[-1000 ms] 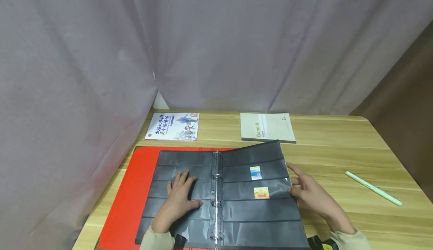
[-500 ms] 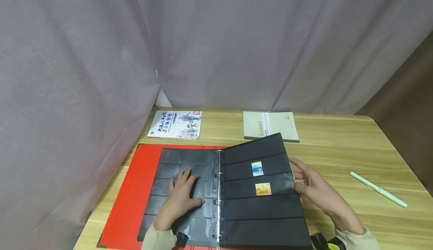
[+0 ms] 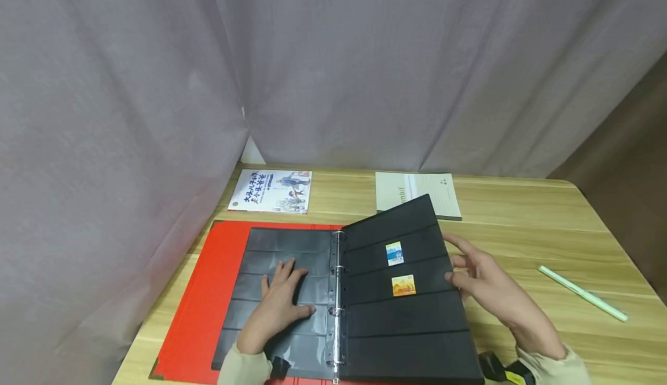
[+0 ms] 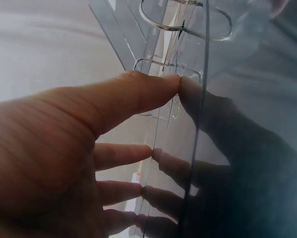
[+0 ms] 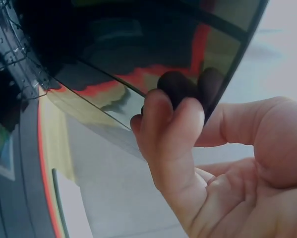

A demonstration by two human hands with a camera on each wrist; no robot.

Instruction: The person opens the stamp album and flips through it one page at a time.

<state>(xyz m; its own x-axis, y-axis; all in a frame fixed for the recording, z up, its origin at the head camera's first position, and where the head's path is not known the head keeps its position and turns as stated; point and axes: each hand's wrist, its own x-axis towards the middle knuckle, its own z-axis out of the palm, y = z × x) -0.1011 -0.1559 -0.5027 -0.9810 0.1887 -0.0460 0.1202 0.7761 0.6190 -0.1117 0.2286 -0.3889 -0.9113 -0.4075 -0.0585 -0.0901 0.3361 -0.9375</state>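
Note:
A red ring binder lies spread on the table, with black pocket pages on both sides of its metal rings. My left hand rests with fingers spread on the left page; in the left wrist view its fingertips touch the glossy sheet. On the other side my right hand pinches the outer edge of the right page between thumb and fingers. That page tilts up from the binder. It carries a blue stamp and an orange stamp in its pockets.
Behind the binder lie a white picture booklet on the left and a beige notebook on the right, partly covered by the raised page. A pale green pen lies at the right of the wooden table. Grey curtain hangs behind.
The right page's outer edge has risen in my right hand, and its top corner now overlaps the notebook more. My left hand has stayed on the left page.

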